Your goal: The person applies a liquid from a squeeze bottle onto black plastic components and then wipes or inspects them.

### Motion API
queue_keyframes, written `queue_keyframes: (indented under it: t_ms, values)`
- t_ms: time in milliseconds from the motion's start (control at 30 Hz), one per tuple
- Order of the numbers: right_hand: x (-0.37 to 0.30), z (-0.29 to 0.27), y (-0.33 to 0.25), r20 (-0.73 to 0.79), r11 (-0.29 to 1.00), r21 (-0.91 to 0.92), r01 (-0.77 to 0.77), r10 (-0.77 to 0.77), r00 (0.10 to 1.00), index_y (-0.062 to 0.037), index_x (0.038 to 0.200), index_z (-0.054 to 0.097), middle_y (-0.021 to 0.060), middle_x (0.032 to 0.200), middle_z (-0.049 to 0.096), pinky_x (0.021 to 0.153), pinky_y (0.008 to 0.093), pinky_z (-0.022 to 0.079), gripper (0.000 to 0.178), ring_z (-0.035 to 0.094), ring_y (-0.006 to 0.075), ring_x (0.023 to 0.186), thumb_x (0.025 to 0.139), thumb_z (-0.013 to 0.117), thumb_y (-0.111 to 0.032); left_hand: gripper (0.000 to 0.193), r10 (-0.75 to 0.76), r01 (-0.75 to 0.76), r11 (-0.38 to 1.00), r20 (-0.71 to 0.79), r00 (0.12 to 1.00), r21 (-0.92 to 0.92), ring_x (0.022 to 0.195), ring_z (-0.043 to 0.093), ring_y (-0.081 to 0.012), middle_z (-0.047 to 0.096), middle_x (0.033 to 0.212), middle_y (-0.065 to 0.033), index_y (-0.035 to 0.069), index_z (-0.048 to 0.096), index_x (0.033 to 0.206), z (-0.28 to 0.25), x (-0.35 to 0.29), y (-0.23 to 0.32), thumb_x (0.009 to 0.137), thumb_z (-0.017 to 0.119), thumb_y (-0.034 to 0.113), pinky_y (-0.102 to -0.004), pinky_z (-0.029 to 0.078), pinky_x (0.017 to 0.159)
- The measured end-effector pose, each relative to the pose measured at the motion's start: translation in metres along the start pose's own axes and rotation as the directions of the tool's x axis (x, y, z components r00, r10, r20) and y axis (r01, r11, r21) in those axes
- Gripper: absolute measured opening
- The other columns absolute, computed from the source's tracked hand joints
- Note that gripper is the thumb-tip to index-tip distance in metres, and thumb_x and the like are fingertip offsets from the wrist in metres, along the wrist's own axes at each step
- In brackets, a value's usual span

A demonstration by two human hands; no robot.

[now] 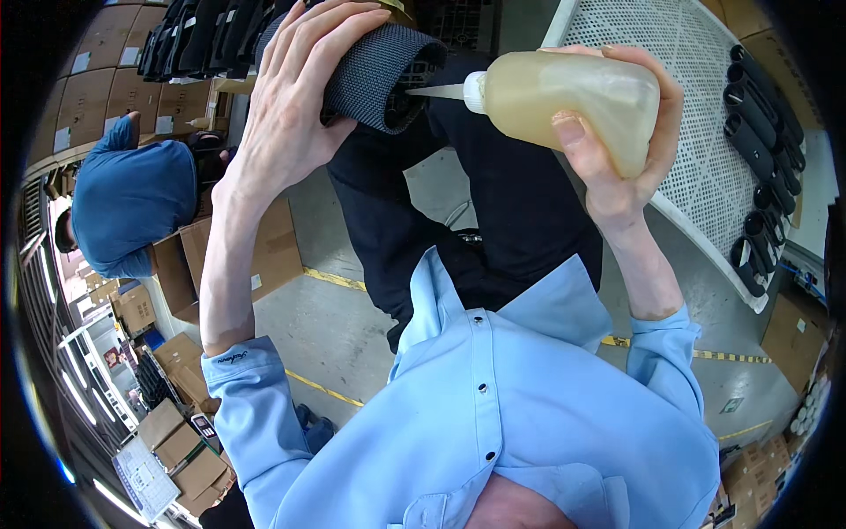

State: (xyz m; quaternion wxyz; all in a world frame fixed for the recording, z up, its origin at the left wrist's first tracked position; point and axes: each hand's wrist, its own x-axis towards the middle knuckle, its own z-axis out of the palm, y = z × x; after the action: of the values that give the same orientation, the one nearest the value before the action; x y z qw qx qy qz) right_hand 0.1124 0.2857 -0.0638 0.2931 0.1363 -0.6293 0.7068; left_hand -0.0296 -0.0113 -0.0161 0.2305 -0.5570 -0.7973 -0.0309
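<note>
My left hand [295,97] is closed round a dark woven-mesh tube [374,75] at the top of the view. The tube's open end faces right. In my right hand [630,150] lies a translucent squeeze bottle [546,101] with yellowish liquid inside, held on its side. Its white collar and thin pointed nozzle [436,91] aim left, and the tip is at the mouth of the tube. Whether the tip touches the inner wall, I cannot tell. The far end of the tube is partly hidden by my fingers.
A white perforated tray [696,132] on the right carries several black tubes [767,123] along its edge. More black pieces [203,40] hang at the upper left. Cardboard boxes [88,101] are stacked behind a co-worker in blue [132,198]. An open carton [233,256] stands on the floor.
</note>
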Motion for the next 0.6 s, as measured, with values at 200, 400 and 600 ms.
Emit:
queue_keyframes:
  t_ms: [200,400,600]
  values:
    - [-0.0003,0.0000,0.0000,0.025,0.999,-0.033,0.015,-0.014,1.000,-0.0105,0.141,0.047,0.0184,0.126,0.066,0.095,0.0453,0.059,0.067,0.068,0.0330,0.111,0.081,0.077,-0.008,0.098,0.007,-0.007,1.000,-0.009,1.000,0.001,0.150,0.041,-0.0315,0.052,0.156,-0.0062,0.017,0.047,0.154,0.0004,-0.0008,-0.0008,0.067,0.088,0.001,-0.0556,0.023,0.131]
    - [-0.0044,-0.0044,0.0022,0.013,1.000,-0.025,-0.014,0.014,1.000,-0.0106,0.142,0.046,0.0191,0.125,0.067,0.097,0.0462,0.058,0.067,0.068,0.0335,0.112,0.081,0.076,-0.008,0.097,0.002,-0.002,1.000,-0.014,1.000,0.011,0.150,0.041,-0.0312,0.052,0.156,-0.0062,0.016,0.047,0.154,-0.0002,-0.0005,0.0001,0.067,0.088,0.001,-0.0555,0.023,0.131]
    - [-0.0032,-0.0009,-0.0002,-0.014,0.998,0.053,0.016,-0.015,1.000,-0.0107,0.142,0.046,0.0193,0.126,0.067,0.097,0.0456,0.058,0.067,0.067,0.0329,0.113,0.081,0.076,-0.008,0.097,0.008,-0.007,1.000,-0.022,1.000,0.007,0.150,0.041,-0.0309,0.052,0.156,-0.0061,0.016,0.047,0.154,0.0021,-0.0009,-0.0014,0.067,0.088,0.002,-0.0554,0.023,0.131]
